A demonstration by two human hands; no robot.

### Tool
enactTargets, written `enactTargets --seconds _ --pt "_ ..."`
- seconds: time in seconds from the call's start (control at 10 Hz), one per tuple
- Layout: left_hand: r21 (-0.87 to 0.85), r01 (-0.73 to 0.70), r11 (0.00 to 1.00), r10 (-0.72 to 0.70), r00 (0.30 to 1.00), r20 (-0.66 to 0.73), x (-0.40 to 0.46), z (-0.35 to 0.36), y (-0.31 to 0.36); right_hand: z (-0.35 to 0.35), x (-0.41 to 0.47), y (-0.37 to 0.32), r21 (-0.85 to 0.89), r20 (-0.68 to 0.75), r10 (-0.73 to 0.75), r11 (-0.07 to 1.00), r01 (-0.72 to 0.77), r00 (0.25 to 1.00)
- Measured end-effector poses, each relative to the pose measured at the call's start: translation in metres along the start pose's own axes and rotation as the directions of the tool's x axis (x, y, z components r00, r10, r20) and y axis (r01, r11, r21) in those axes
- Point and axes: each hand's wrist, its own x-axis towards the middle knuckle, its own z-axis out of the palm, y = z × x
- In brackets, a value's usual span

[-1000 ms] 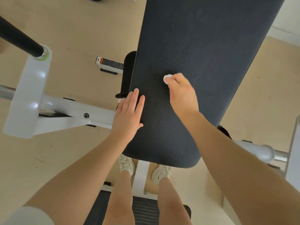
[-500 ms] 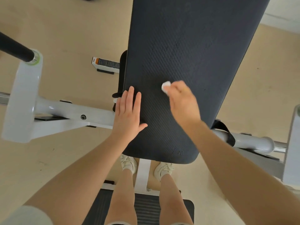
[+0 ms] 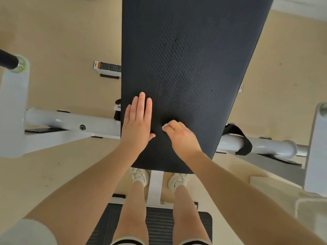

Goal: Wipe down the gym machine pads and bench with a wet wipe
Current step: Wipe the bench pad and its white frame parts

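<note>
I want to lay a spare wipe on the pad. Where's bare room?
The bench pad is bare beyond the left hand, out to the frame's top. The near end is crowded: both hands, the right hand pinching the wet wipe.

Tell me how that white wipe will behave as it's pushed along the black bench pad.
The wipe is probably limp: it sits bunched small under the right hand fingertips, so it would likely crumple, not slide flat. The bench pad looks ribbed, so it may drag and snag. The left hand lies flat on the pad, which should steady it.
</note>
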Motion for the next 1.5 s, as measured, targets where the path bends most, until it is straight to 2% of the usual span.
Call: enactTargets --seconds 0.1,0.2,0.3,0.4,0.5,0.6,0.7,0.8,0.9,1.0,1.1,1.2,1.3,1.4,1.5 --pt "0.050 -0.006 0.999 0.006 1.000 -0.013 -0.001 -0.004 0.003 -0.034 0.013 0.010 0.038 -0.135 0.046 0.998 -0.041 0.990" --pt "0.081 -0.112 0.990 0.116 0.992 -0.045 0.002 -0.006 0.007 -0.080 0.030 0.025 0.419 -0.385 0.337 0.893 -0.162 0.859" --pt "0.081 -0.158 0.984 0.162 0.986 -0.048 0.008 -0.003 0.015 -0.099 0.047 0.040 0.684 -0.287 0.498 0.705 -0.189 0.818" --pt "0.061 -0.124 0.990 0.125 0.992 -0.026 0.011 -0.001 0.024 -0.081 0.044 0.043 0.516 -0.277 0.343 0.841 -0.163 0.898" --pt "0.056 -0.099 0.994 0.100 0.995 -0.011 0.011 -0.003 0.028 -0.044 0.016 0.046 0.045 -0.211 0.033 0.999 -0.024 0.977" --pt "0.087 -0.073 0.993 0.073 0.997 0.005 0.013 -0.006 0.031 -0.014 -0.015 0.039 -0.009 0.034 0.012 1.000 -0.012 0.999" --pt "0.082 -0.051 0.995 0.049 0.999 0.016 0.013 -0.008 0.033 -0.009 -0.020 0.038 0.134 0.044 0.096 0.986 -0.101 0.994" --pt "0.106 -0.024 0.994 0.019 0.999 0.050 0.012 -0.009 0.039 -0.040 0.000 0.050 0.202 -0.214 0.147 0.974 -0.104 0.966" --pt "0.144 0.022 0.989 -0.031 0.998 0.062 0.014 -0.007 0.049 -0.090 0.026 0.075 0.293 -0.506 0.251 0.950 -0.108 0.825" --pt "0.105 0.063 0.993 -0.067 0.997 0.037 0.013 -0.007 0.058 -0.107 0.039 0.092 0.121 -0.516 0.172 0.984 -0.127 0.839" --pt "0.092 0.055 0.994 -0.054 0.998 -0.022 0.007 -0.006 0.065 -0.077 0.025 0.089 0.038 -0.388 0.043 0.999 -0.031 0.920" --pt "0.083 0.071 0.994 -0.072 0.997 0.006 0.000 -0.007 0.078 -0.041 -0.006 0.075 0.115 -0.183 0.015 0.993 0.006 0.983" --pt "0.085 0.050 0.995 -0.050 0.999 -0.002 0.000 -0.010 0.084 -0.019 -0.030 0.068 -0.003 0.054 -0.130 0.991 0.131 0.990" --pt "0.098 0.018 0.995 -0.017 1.000 -0.011 0.004 -0.007 0.085 -0.031 -0.027 0.075 -0.020 -0.048 -0.190 0.982 0.190 0.981" --pt "0.150 0.001 0.989 -0.006 0.999 0.035 0.008 -0.005 0.089 -0.074 -0.007 0.094 0.004 -0.354 -0.008 1.000 0.010 0.935"
